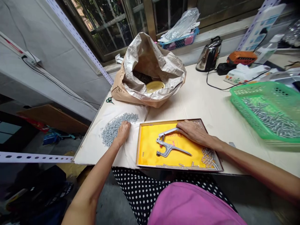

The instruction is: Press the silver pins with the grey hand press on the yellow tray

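Note:
My left hand (123, 132) rests at the right edge of a pile of small grey metal pieces (112, 129) on white cloth. Its fingers are curled together; whatever they pinch is hidden. My right hand (193, 131) is closed at the end of the upper handle of grey metal hand pliers (167, 148), shaped like snap-setting pliers with a spring and a red part near the jaw. The pliers lie over a shallow, yellow-bottomed tray (137, 147), their handles spread apart. Small shiny tubular pieces (208, 158) gather at the tray's right end, with several more along its front edge.
Behind the tray stands a large open paper sack (131, 93) with a yellow dish (155, 86) inside. Small green-handled scissors (109, 100) lie left of it. A green basket (255, 125) of metal pieces is at right. A kettle (209, 54) and cable stand farther back.

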`<state>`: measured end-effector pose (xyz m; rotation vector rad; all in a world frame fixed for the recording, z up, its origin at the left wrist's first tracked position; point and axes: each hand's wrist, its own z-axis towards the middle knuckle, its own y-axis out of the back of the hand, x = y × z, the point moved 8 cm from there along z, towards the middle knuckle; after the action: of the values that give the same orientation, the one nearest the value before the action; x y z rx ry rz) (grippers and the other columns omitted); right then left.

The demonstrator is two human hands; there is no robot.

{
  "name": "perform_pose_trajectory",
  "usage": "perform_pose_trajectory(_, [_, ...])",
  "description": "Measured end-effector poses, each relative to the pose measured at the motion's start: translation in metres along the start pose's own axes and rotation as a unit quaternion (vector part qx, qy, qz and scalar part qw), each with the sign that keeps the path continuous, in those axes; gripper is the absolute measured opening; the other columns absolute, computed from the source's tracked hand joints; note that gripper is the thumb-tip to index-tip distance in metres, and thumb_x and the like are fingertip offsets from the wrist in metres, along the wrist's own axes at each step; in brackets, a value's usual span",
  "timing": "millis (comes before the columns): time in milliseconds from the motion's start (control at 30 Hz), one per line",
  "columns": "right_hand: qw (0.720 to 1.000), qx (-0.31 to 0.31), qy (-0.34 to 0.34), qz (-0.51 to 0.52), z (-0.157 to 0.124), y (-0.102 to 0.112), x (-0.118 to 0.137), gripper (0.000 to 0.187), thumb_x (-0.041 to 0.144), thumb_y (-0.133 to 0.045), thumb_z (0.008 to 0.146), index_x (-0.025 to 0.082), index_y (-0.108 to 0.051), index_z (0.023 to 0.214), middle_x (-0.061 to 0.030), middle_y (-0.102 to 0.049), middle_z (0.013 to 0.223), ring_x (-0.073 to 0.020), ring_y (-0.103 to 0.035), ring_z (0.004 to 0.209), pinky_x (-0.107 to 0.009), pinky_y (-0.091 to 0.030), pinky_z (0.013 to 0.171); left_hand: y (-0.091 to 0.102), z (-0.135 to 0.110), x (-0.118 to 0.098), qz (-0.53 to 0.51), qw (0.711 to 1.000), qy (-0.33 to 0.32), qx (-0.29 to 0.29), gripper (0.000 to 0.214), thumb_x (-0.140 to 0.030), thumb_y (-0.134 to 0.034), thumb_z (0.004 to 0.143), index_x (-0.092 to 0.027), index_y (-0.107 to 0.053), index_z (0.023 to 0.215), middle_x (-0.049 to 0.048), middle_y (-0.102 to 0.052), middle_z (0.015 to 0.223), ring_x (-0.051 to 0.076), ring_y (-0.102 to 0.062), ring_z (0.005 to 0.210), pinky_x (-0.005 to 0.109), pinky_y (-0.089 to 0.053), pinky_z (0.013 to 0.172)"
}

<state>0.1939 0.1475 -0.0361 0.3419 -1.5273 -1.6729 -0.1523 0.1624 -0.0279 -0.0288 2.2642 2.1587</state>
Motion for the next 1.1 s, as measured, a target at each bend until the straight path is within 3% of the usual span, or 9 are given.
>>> perform_pose_trajectory(133, [1.0,0.006,0.002,-0.016,0.008,-0.01,0.002,0.035,0.043,-0.032,0.106,0.021,-0.053,0.089,-0.0074,-0.063,0.09,-0.0219,-0.052,0.083,-0.034,-0.036,0.075,0.017,-0.001,-0.008,-0.027,0.999,0.007,-0.023,0.022,-0.014,-0.043,0.09,-0.014,-0.065,0.085,0.0119,-0.067,0.097,0.024,-0.056,0.099,0.035,-0.044,0.088])
perform_pose_trajectory(233, [1.0,-0.005,0.007,-0.029,0.01,-0.013,0.001,0.033,0.039,-0.031,0.106,0.021,-0.054,0.091,-0.0079,-0.063,0.091,-0.0219,-0.051,0.083,-0.034,-0.034,0.075,0.029,-0.025,-0.03,-0.194,0.978,0.045,-0.068,0.019,-0.024,-0.054,0.087,-0.014,-0.07,0.09,0.0097,-0.071,0.096,0.022,-0.064,0.088,0.032,-0.049,0.082])
perform_pose_trajectory(300, [0.999,-0.014,0.011,-0.04,0.01,-0.012,0.002,0.032,0.037,-0.031,0.107,0.021,-0.055,0.092,-0.0084,-0.064,0.092,-0.0219,-0.051,0.083,-0.034,-0.033,0.074,0.021,-0.05,-0.055,-0.357,0.931,0.059,-0.043,0.021,-0.031,-0.064,0.081,-0.016,-0.073,0.092,0.0078,-0.074,0.094,0.02,-0.066,0.08,0.03,-0.052,0.075])
perform_pose_trajectory(367, [0.998,-0.024,0.016,-0.052,0.01,-0.008,0.004,0.031,0.035,-0.032,0.106,0.02,-0.056,0.093,-0.0088,-0.064,0.092,-0.0221,-0.051,0.084,-0.034,-0.032,0.074,0.002,-0.077,-0.083,-0.483,0.87,0.093,0.03,0.026,-0.036,-0.072,0.074,-0.015,-0.074,0.089,0.0065,-0.074,0.083,0.018,-0.065,0.07,0.028,-0.052,0.065])
perform_pose_trajectory(467, [0.997,-0.035,0.024,-0.07,0.011,-0.002,0.009,0.029,0.031,-0.032,0.106,0.02,-0.056,0.094,-0.0088,-0.064,0.091,-0.0222,-0.05,0.084,-0.034,-0.031,0.075,-0.024,-0.107,-0.114,-0.58,0.793,0.158,0.1,0.034,-0.042,-0.081,0.066,-0.013,-0.071,0.081,0.0023,-0.068,0.065,0.013,-0.059,0.055,0.024,-0.048,0.054])
perform_pose_trajectory(533, [0.996,-0.034,0.027,-0.075,0.012,0.0,0.01,0.028,0.03,-0.033,0.106,0.02,-0.056,0.094,-0.0085,-0.064,0.091,-0.0219,-0.049,0.084,-0.033,-0.03,0.075,-0.034,-0.114,-0.123,-0.595,0.773,0.188,0.115,0.036,-0.042,-0.083,0.062,-0.012,-0.069,0.075,0.0006,-0.065,0.059,0.01,-0.054,0.049,0.021,-0.043,0.049])
perform_pose_trajectory(667, [0.996,-0.033,0.029,-0.077,0.012,0.0,0.011,0.027,0.029,-0.034,0.106,0.019,-0.056,0.093,-0.0079,-0.064,0.091,-0.0215,-0.049,0.084,-0.033,-0.029,0.075,-0.039,-0.112,-0.128,-0.573,0.776,0.223,0.141,0.031,-0.036,-0.083,0.062,-0.012,-0.067,0.069,0.0001,-0.064,0.055,0.006,-0.046,0.043,0.018,-0.035,0.043])
perform_pose_trajectory(967, [0.995,-0.027,0.02,-0.091,0.012,-0.004,0.01,0.027,0.028,-0.033,0.106,0.019,-0.057,0.096,-0.0071,-0.064,0.09,-0.0217,-0.049,0.085,-0.034,-0.027,0.076,-0.034,-0.112,-0.135,-0.539,0.777,0.269,0.181,0.018,-0.019,-0.078,0.069,-0.014,-0.062,0.062,-0.0018,-0.062,0.051,0.008,-0.052,0.045,0.02,-0.043,0.051])
perform_pose_trajectory(1100, [0.996,-0.028,0.023,-0.085,0.013,-0.007,0.011,0.027,0.027,-0.032,0.106,0.019,-0.056,0.096,-0.0067,-0.063,0.088,-0.0218,-0.047,0.083,-0.034,-0.025,0.075,-0.033,-0.109,-0.135,-0.495,0.802,0.256,0.216,0.017,-0.017,-0.074,0.071,-0.013,-0.063,0.059,-0.0017,-0.06,0.048,0.009,-0.052,0.046,0.021,-0.043,0.052])
